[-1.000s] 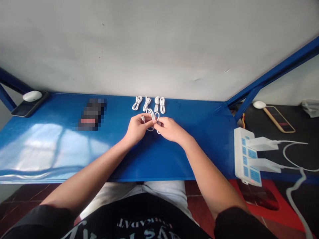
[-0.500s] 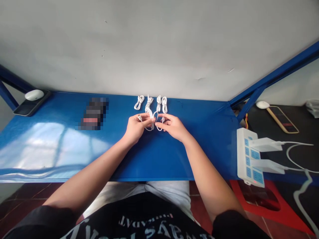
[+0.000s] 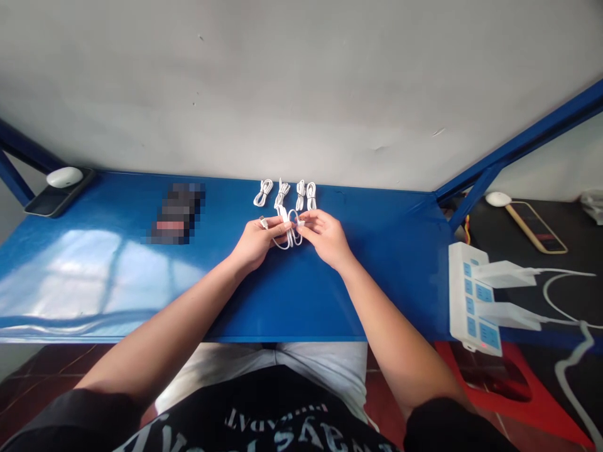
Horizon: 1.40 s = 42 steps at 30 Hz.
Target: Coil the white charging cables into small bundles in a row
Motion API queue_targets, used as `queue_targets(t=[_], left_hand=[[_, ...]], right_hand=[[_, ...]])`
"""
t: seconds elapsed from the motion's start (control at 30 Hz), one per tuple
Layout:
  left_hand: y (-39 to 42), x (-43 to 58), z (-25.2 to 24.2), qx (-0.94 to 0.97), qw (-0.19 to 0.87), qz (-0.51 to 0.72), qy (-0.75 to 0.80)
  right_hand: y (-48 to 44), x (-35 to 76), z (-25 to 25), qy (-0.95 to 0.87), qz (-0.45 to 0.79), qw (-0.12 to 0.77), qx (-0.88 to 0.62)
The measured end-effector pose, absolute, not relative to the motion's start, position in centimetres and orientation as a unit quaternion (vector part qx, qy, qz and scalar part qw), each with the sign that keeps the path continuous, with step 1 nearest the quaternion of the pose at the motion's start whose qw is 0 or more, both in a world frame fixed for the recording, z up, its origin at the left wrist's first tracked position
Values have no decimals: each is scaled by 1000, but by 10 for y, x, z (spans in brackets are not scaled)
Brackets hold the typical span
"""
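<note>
A looped white cable hangs between my two hands above the blue table. My left hand pinches its bundled loops between thumb and fingers, and one white plug sticks up by the fingertips. On the other side, my right hand has its thumb and forefinger closed on the cable's other end, near a small loop. Several coiled white cables lie in a row just behind the hands, among them one at the left and one at the right.
A blurred dark object lies left on the blue table. A dark device with a white mouse-like thing sits far left. At right are a white power strip with two plugged adapters and a phone.
The fingers of my right hand have closed in on the cable end and shifted slightly left. My left hand keeps its hold on the loops.
</note>
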<state>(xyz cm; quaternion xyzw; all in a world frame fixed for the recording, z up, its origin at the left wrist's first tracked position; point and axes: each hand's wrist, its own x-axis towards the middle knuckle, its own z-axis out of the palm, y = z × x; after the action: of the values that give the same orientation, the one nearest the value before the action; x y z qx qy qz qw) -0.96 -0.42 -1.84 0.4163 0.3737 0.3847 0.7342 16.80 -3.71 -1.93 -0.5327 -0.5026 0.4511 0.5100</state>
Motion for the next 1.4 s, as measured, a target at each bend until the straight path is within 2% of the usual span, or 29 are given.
queue_targets(t=[0.1, 0.27, 0.33, 0.53, 0.7, 0.87, 1.1, 1.4], left_hand=[[-5, -8, -21, 464, 688, 406, 382], [-3, -5, -29, 588, 467, 467, 468], [-3, -5, -30, 600, 443, 479, 463], [-9, 1, -30, 527, 624, 435, 379], [-15, 7, -26, 432, 689, 450, 371], [-16, 11, -19, 369, 783, 388, 316], [-23, 14, -16, 389, 754, 412, 333], [-20, 1, -9, 462, 775, 299, 310]], right_hand=[[-37, 163, -21, -464, 491, 508, -535], [-37, 157, -19, -420, 514, 501, -556], [-36, 156, -19, -414, 520, 507, -549], [-33, 153, -27, -419, 516, 525, -532], [-33, 155, -31, -477, 437, 527, -551], [-37, 157, -25, -520, 368, 504, -584], [-41, 156, -19, -582, 280, 467, -604], [-41, 165, -10, -551, 374, 504, -550]])
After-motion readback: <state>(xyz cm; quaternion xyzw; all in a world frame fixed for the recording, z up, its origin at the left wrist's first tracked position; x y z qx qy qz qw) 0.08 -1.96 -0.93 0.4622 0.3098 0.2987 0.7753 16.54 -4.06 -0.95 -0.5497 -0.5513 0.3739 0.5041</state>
